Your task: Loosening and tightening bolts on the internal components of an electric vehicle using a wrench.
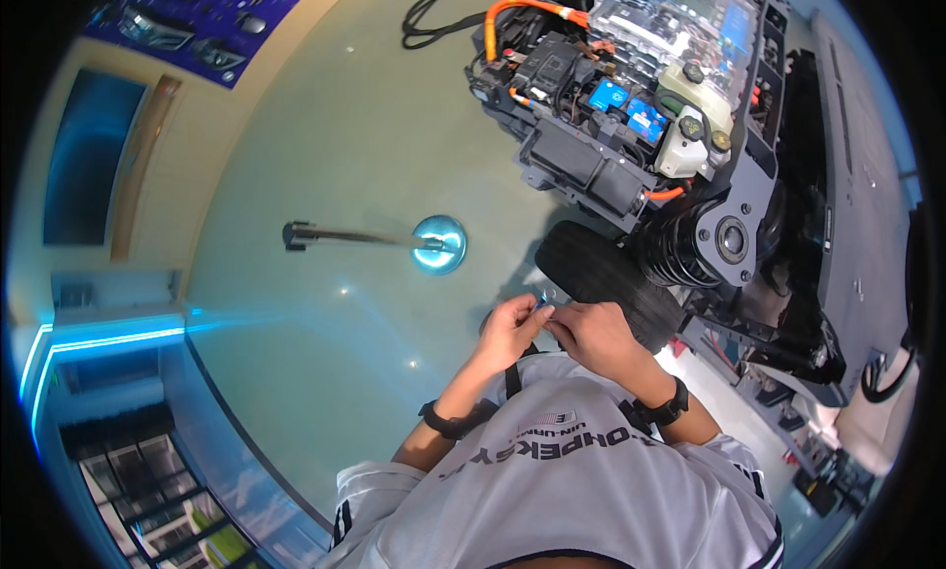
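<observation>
In front of my body, my left hand (507, 333) and my right hand (593, 334) meet with thumbs and fingers pinched together. Between the fingertips a small, shiny thing with a blue part (542, 300) sticks out; it is too small to name. Both hands appear closed on it. A black band circles each wrist. Just beyond my right hand is a black tyre (616, 278), with a coil spring (680, 249) beside it.
An open vehicle chassis (591, 126) with orange cables (522, 5), blue-labelled parts and pale reservoirs (682, 145) fills the far right. A metal post on a round shiny base (439, 244) stands on the floor to the left. A dark panel (857, 175) rises at the right.
</observation>
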